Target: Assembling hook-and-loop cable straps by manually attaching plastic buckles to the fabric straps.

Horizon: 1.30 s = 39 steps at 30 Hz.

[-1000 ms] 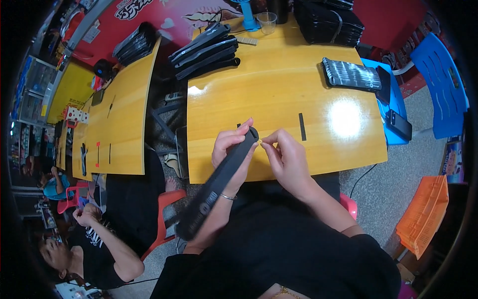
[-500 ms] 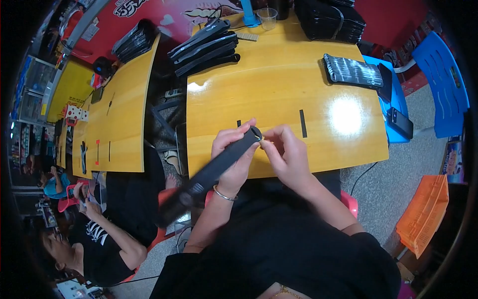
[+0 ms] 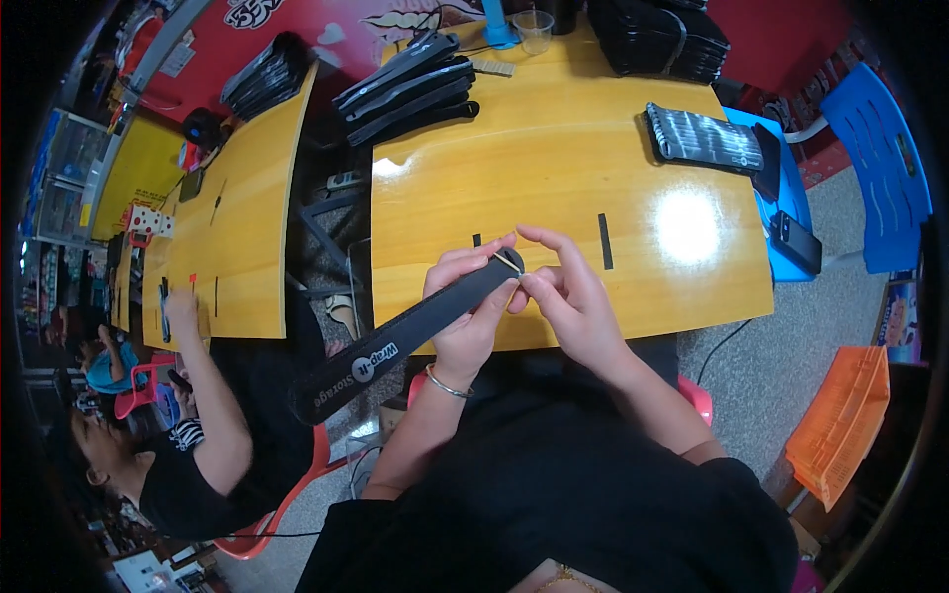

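Two bare hands are at work in my head view, just above the near edge of the yellow table point(image 3: 554, 188). The left hand point(image 3: 472, 341) has its fingers closed around a black strap point(image 3: 415, 338) near its upper end. From that grip the strap slants down to my left, past the table's edge, with white lettering and a round white emblem facing me. The right hand point(image 3: 573, 296) is at the same upper end, its thumb and fingertips pinching a thin pale strip point(image 3: 508, 263) that lies across the strap; its index finger is stretched out and raised. I can't tell how the strip is fastened there.

On the table I see a pile of black straps point(image 3: 407, 91) at the far left, a clear cup point(image 3: 535, 34) behind it to the right, a bound black stack point(image 3: 657, 44) at the far right and a shiny dark packet point(image 3: 704, 138) near the right edge. A narrow black bar point(image 3: 605, 242) lies beyond the right hand.
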Motion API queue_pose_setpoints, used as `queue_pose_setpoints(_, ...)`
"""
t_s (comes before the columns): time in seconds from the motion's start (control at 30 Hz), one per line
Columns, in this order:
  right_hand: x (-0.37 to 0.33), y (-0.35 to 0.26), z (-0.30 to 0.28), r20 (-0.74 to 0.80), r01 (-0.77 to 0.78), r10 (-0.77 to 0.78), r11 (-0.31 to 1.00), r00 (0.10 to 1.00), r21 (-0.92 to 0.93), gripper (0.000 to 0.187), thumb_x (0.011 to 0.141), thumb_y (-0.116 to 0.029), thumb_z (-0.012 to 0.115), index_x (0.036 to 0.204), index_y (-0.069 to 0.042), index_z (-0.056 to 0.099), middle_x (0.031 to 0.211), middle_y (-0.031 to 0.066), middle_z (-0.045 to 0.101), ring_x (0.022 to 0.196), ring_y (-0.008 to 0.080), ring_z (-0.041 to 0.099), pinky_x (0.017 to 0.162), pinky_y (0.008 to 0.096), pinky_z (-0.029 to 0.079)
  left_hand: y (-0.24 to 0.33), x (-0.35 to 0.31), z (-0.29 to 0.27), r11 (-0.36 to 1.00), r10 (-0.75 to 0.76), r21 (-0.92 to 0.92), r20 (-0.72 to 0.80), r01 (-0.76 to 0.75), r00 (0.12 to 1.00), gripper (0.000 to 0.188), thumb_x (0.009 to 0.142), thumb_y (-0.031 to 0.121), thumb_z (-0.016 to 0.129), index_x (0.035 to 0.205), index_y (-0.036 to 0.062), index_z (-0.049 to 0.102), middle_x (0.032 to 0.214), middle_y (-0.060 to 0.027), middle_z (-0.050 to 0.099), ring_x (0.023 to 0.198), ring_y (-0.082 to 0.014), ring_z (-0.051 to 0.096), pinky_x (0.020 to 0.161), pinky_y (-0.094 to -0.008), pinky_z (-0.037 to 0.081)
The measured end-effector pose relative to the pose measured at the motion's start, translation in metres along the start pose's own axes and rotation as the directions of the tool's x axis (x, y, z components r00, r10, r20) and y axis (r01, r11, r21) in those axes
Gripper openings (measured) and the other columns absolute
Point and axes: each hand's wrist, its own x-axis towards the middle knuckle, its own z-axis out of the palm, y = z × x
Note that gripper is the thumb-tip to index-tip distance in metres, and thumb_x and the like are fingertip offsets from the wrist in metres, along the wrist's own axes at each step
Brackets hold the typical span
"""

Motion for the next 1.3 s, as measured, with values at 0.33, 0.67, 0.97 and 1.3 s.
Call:
queue_pose_setpoints(0.33,0.007,0.003,-0.006,-0.004,0.301,-0.311,0.921,0.95,-0.247,0.025,0.086,0.002,0.052,0.109,-0.003,0.06,0.086,0.0117,0.066,0.078,0.0184,0.067,0.069,0.0265,0.051,0.002,0.002,-0.008,0.904,-0.29,-0.33,-0.003,0.273,0.957,0.035,0.08,-0.008,0.064,0.109,0.003,0.046,0.107,-0.0152,0.06,0.11,-0.0311,0.057,0.092,-0.039,0.049)
queue_pose_setpoints(0.67,0.012,0.003,-0.004,-0.021,0.305,-0.328,0.898,0.944,-0.318,0.024,0.082,0.003,0.058,0.105,-0.002,0.062,0.088,0.0158,0.066,0.077,0.0242,0.067,0.067,0.0288,0.052,0.011,0.013,-0.002,0.686,-0.589,-0.513,0.025,0.516,0.808,0.054,0.082,-0.006,0.063,0.13,0.0009,0.039,0.115,-0.019,0.057,0.107,-0.0266,0.059,0.092,-0.0357,0.049)
queue_pose_setpoints(0.97,0.01,0.014,0.005,-0.106,0.263,-0.31,0.91,0.945,-0.32,0.02,0.081,0.002,0.058,0.1,-0.001,0.064,0.083,0.0153,0.066,0.068,0.0203,0.066,0.06,0.0276,0.051,0.001,0.006,-0.008,0.823,-0.529,-0.24,0.006,0.514,0.849,0.064,0.082,-0.006,0.062,0.137,-0.0051,0.029,0.112,-0.0164,0.058,0.102,-0.0196,0.059,0.091,-0.0315,0.049)
queue_pose_setpoints(1.3,0.0,0.019,0.005,-0.133,0.208,-0.247,0.945,0.96,-0.253,0.015,0.085,0.003,0.055,0.097,0.002,0.065,0.079,0.0113,0.067,0.067,0.0143,0.064,0.059,0.0239,0.05,0.013,0.01,-0.023,0.771,-0.597,-0.141,0.18,0.621,0.782,0.064,0.081,-0.009,0.061,0.137,-0.0051,0.03,0.108,-0.0114,0.058,0.099,-0.0151,0.059,0.089,-0.0274,0.049)
